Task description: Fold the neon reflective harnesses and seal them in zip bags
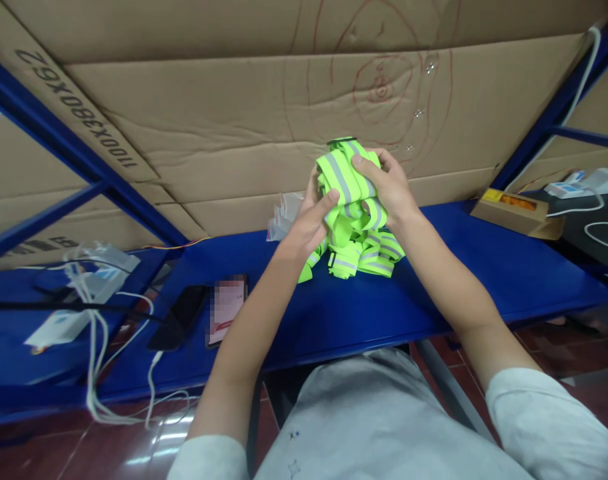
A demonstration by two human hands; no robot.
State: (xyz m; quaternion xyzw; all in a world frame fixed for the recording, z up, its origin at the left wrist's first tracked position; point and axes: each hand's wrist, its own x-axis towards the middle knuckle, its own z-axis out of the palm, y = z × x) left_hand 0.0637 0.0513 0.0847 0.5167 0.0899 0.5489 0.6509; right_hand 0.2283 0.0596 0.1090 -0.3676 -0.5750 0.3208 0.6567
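Note:
A bundle of neon yellow-green reflective straps (pixel 345 175) with grey stripes is held up between my two hands. My left hand (pixel 315 215) grips its left side, thumb pressed on the front. On the right side, my right hand (pixel 387 181) is closed round the bundle with its thumb over the top band. A dark piece shows at the bundle's upper edge. Below, more of the same straps (pixel 379 255) lie in a loose heap on the blue tabletop (pixel 434 267). Clear plastic bags (pixel 285 217) sit behind my left hand.
Left on the table are a phone with a lit screen (pixel 227 310) and a dark phone (pixel 179 319) with a white cable. Power strips (pixel 104 270) and cables lie farther left. An open cardboard box (pixel 517 212) stands at right. A cardboard wall (pixel 224 120) rises behind.

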